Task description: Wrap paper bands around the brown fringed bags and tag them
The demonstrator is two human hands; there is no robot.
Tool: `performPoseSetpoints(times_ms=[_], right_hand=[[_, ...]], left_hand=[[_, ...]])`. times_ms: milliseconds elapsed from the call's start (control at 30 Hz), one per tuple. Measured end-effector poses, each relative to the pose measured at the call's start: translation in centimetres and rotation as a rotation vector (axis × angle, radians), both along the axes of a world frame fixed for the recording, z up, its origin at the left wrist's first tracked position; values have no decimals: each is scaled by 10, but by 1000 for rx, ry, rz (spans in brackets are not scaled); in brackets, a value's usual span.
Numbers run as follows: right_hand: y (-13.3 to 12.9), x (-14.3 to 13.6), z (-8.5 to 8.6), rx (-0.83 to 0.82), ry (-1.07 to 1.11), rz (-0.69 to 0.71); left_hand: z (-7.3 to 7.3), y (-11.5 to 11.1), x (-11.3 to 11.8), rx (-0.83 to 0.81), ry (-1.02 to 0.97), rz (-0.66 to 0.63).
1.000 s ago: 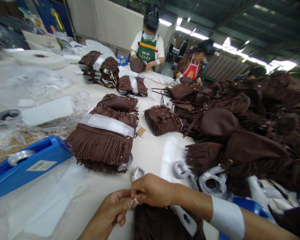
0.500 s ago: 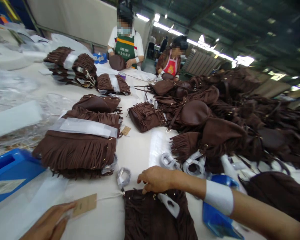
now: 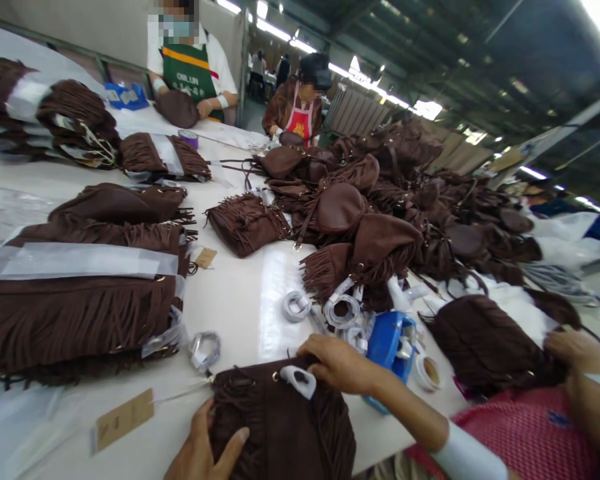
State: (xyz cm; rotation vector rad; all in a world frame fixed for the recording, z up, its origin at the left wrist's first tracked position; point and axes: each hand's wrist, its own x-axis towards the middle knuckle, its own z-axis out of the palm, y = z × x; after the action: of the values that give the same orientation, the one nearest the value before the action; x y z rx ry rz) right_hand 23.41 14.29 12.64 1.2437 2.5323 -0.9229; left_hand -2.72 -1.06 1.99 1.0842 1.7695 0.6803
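A dark brown fringed bag (image 3: 280,427) lies in front of me, with a white wrapped piece (image 3: 300,381) by its top ring. My left hand (image 3: 205,443) grips its left edge, thumb on the front and fingers partly hidden at the side. At the upper right corner, my right hand (image 3: 333,363) has its fingers closed over the top edge. A brown paper tag (image 3: 125,420) hangs by a white string off the bag's upper left and rests on the table, apart from my left hand. Just above the bag sits a plastic-wrapped coil (image 3: 205,350).
Stacked fringed bags (image 3: 80,313) stand left, and a large heap of brown bags (image 3: 340,207) fills the back right. A blue tape dispenser (image 3: 390,343), a tape roll (image 3: 427,372) and wrapped coils (image 3: 341,311) lie right. A co-worker's hand (image 3: 575,347) touches another bag (image 3: 485,340).
My left hand has let go of the paper tag and taken the bag's left edge. My right hand has shifted to the upper right corner. The view has turned right, showing a nearby co-worker.
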Motion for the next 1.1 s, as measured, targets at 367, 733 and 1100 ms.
performPoseSetpoints(times_ms=[367, 733, 1100], right_hand=[[-14, 6, -48, 223, 163, -310], [-145, -7, -73, 405, 215, -164], [-109, -3, -79, 484, 166, -74]], left_hand=[[29, 50, -9, 239, 289, -37], [27, -11, 26, 582, 754, -623], [13, 4, 33, 736, 947, -507]])
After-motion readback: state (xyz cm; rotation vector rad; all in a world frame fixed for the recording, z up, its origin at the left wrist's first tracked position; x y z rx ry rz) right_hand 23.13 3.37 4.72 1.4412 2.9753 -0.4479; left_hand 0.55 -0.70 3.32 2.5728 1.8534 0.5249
